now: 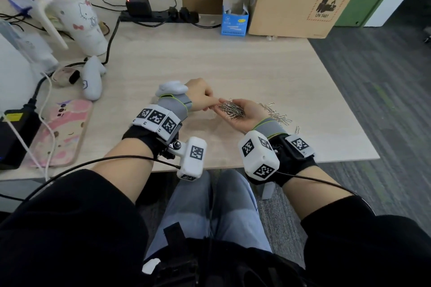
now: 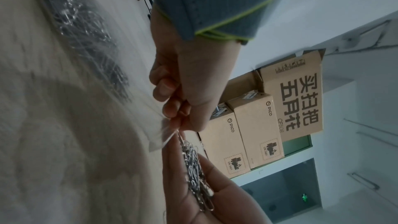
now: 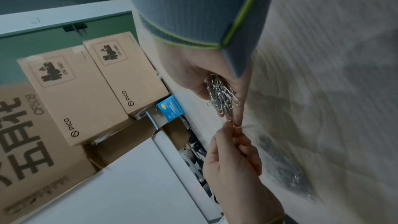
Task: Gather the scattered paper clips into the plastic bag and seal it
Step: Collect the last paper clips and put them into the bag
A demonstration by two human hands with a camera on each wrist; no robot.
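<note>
Paper clips (image 1: 232, 109) lie as a heap in my cupped right hand (image 1: 242, 113), palm up, fingers loosely curled round them. More paper clips lie loose on the bench (image 1: 256, 65) just behind that wrist. My left hand (image 1: 200, 94) pinches the mouth of the clear plastic bag (image 2: 163, 134), and its fingertips touch the fingertips of my right hand. The bag lies flat on the bench under my left hand and already holds some clips. I judge the heap must slide leftward, off my right fingertips into the mouth, so my right hand should tilt toward the left one.
</note>
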